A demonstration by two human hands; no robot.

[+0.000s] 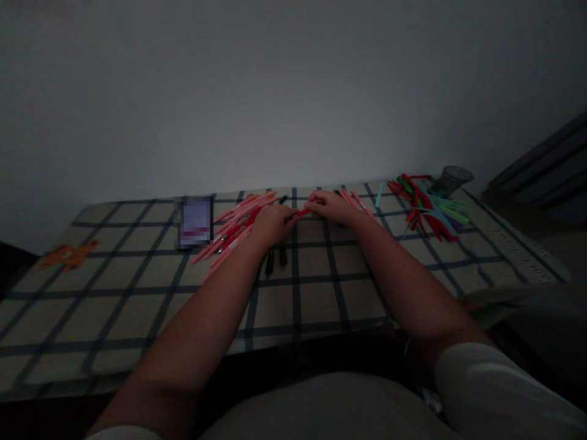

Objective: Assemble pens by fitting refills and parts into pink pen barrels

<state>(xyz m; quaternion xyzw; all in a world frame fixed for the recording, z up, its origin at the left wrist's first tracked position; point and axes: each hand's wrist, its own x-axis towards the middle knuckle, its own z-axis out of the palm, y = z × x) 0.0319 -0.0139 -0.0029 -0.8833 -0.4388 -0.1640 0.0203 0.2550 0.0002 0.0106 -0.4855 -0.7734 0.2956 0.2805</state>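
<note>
Between my two hands, over the middle of the checked cloth, lies a small red piece (301,212). My left hand (274,223) pinches its left end, and the fingers of my right hand (331,206) close on its right end. Under and left of my left hand spread several pink and red pens (238,211). Black pen ends (270,263) stick out below that hand. Several more pink pens (359,203) rest just beyond my right wrist.
A phone-like device (196,223) stands left of the pens. At the right are a pile of coloured strips (428,211) and a dark cup (453,177). An orange patch (68,255) shows on the tablecloth (110,269). A wall rises behind.
</note>
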